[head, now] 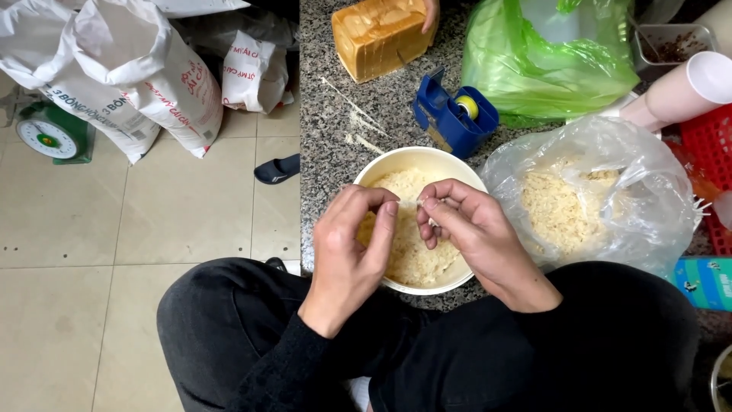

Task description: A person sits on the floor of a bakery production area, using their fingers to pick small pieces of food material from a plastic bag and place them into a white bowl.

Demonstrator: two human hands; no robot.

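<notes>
Hovering over a white bowl (381, 164) of pale breadcrumbs (415, 255), both of the person's hands meet at the fingertips above its middle. The left hand (347, 255) is curled, thumb and forefinger pinched narrowly together on a small pale bit that is too small to make out clearly. The right hand (469, 225) faces it, fingers bent inward and likewise pinched close on the same small bit or one just beside it; which, I cannot tell. The two thumbs are almost touching.

The bowl stands on a speckled granite slab (324, 114), close to the person's knees in dark trousers. Just to the right of the bowl, touching or nearly touching its rim, lies a clear plastic bag (648, 198) with more crumbs inside. Beyond the bowl sits a blue tape dispenser (450, 118), and farther back a loaf of sandwich bread (377, 34) with another person's fingers (431, 15) at its right end. A green plastic bag (549, 61) rests to the right of the loaf, with a white paper cup (686, 88) lying tilted beside it and a red basket (709, 145) at the edge.

On the tiled floor to the left stand white sacks (122, 76), a green dial scale (49, 133) and a dark slipper (278, 169).
</notes>
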